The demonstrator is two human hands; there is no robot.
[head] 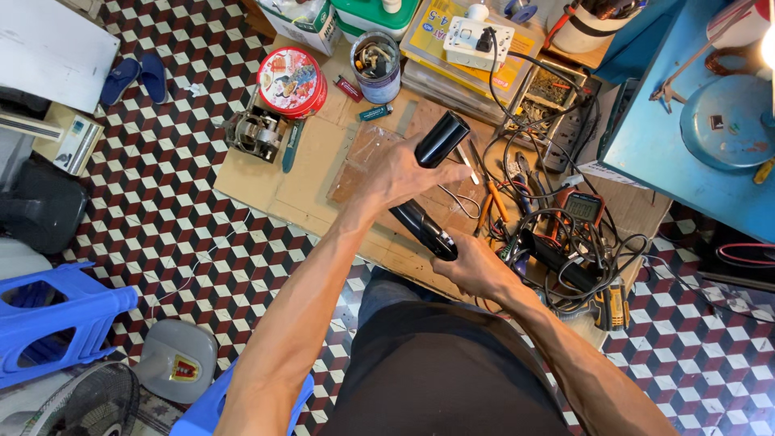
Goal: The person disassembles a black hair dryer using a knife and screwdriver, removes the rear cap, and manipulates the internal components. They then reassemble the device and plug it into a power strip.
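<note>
My left hand (401, 171) grips the barrel of a glossy black hair dryer (441, 138), its round muzzle pointing away from me. My right hand (476, 266) holds the same dryer by its black handle (425, 228), which slants down toward my lap. Both hands keep it above a sheet of brown cardboard (311, 173) lying on the patterned tile floor. I am seated, my dark shorts at the bottom of the view.
A round red tin (291, 81), a small motor (254, 133), a can of small parts (375, 64), a white power socket block (478, 42), a multimeter (581, 208), pliers and tangled black cables (565, 250) surround the cardboard. A blue plastic stool (48, 323) and a fan (81, 404) stand left.
</note>
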